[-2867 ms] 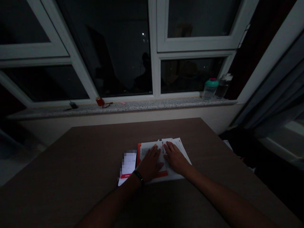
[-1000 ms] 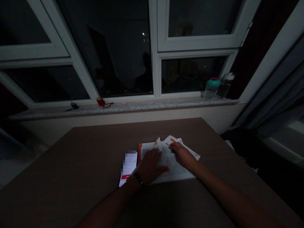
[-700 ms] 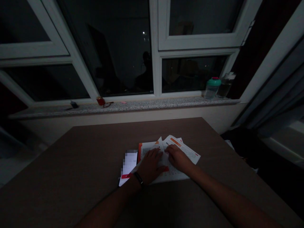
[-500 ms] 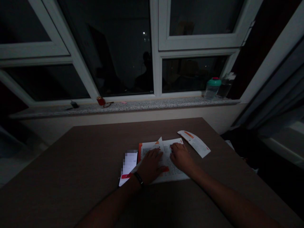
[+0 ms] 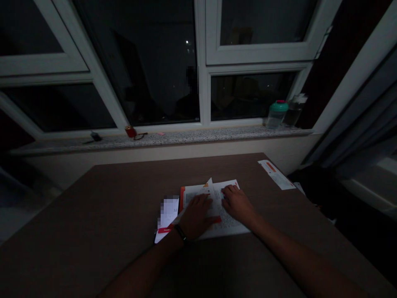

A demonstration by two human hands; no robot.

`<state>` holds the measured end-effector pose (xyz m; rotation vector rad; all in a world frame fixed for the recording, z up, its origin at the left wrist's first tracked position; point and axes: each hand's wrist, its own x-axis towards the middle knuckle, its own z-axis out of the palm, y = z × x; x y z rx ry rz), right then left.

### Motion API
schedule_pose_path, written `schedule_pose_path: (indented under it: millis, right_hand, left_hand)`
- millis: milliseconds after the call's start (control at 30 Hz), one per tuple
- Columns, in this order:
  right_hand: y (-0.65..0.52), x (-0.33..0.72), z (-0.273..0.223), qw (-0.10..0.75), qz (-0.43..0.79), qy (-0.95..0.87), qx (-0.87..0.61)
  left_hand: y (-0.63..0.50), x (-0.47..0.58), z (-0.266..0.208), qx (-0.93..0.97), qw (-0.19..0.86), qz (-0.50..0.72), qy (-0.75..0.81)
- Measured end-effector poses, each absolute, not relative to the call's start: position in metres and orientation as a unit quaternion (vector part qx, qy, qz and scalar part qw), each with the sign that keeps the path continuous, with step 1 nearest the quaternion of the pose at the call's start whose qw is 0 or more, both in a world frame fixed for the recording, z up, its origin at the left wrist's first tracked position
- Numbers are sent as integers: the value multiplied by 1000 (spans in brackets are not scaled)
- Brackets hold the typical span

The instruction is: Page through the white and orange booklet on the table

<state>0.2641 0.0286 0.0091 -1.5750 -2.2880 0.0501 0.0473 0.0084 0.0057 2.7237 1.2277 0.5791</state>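
head view, facing forward, down over table

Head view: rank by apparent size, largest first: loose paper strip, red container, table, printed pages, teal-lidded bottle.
1. Table
2. Printed pages, partly covered
3. Loose paper strip and teal-lidded bottle: too alike to rank
4. Red container

On the table, a phone lies left of the booklet and a paper strip right. Behind, bottles stand on the windowsill.
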Motion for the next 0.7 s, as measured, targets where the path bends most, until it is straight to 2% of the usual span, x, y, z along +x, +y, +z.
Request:
schedule_pose_path:
  millis: [700]
  right_hand:
    - [38,278,6,234,26,-802,-550]
  left_hand:
    - [11,49,10,903,59,193,380]
